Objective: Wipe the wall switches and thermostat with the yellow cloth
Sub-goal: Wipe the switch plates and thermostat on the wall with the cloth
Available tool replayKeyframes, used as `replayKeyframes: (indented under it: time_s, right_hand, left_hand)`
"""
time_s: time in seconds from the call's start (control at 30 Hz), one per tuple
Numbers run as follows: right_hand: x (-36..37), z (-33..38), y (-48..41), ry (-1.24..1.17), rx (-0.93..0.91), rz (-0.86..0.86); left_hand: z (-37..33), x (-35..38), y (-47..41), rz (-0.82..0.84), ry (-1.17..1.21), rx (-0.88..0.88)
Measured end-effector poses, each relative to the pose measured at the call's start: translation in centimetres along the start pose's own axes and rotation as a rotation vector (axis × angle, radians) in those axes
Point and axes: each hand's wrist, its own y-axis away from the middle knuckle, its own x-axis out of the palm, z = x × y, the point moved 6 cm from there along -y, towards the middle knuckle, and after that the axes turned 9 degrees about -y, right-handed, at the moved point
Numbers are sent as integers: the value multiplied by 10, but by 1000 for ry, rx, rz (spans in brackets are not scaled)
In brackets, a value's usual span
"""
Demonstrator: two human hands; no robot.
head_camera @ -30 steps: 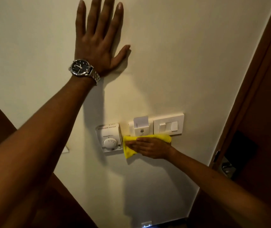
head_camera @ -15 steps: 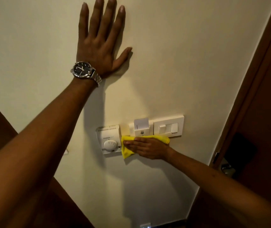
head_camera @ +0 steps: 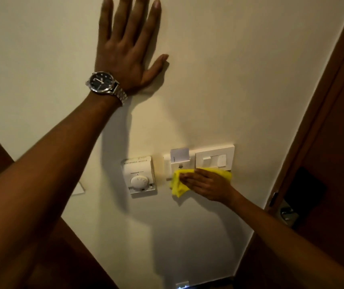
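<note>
My right hand (head_camera: 206, 184) presses the yellow cloth (head_camera: 178, 185) flat against the cream wall, over the lower edge of the key-card holder (head_camera: 177, 161) and just below the white switch plate (head_camera: 215, 158). A white card stands in the holder's slot. The white thermostat (head_camera: 138, 177) with a round dial is mounted to the left, apart from the cloth. My left hand (head_camera: 126, 49) lies flat on the wall high above, fingers spread, a steel watch (head_camera: 104, 83) on its wrist.
A brown wooden door frame (head_camera: 321, 105) runs down the right side, with a metal door handle (head_camera: 288, 213) below it. Dark wooden furniture (head_camera: 67, 257) fills the lower left. A small white plate (head_camera: 79, 189) is on the wall left of the thermostat.
My right hand and the cloth have slid to the right, away from the thermostat's edge, and now sit under the card holder and switch plate. My left hand stays planted on the wall.
</note>
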Motion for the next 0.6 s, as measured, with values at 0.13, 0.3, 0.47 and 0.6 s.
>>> replayKeyframes:
  time_s: [0.13,0.3,0.47,0.6]
  right_hand:
    - [4,6,-6,63,143,-56]
    - [15,29,-61,13,107,-102]
    - [10,0,8,110,62,-55]
    - [13,-4,25,124,108,-44]
  left_hand:
    - [-8,-5,-2,-17,-8,-28]
    - [-4,-8,0,-19,15,-27]
    - [-3,-7,-2,39,25,-30]
    - [-8,-11,-1,30,-6,-39]
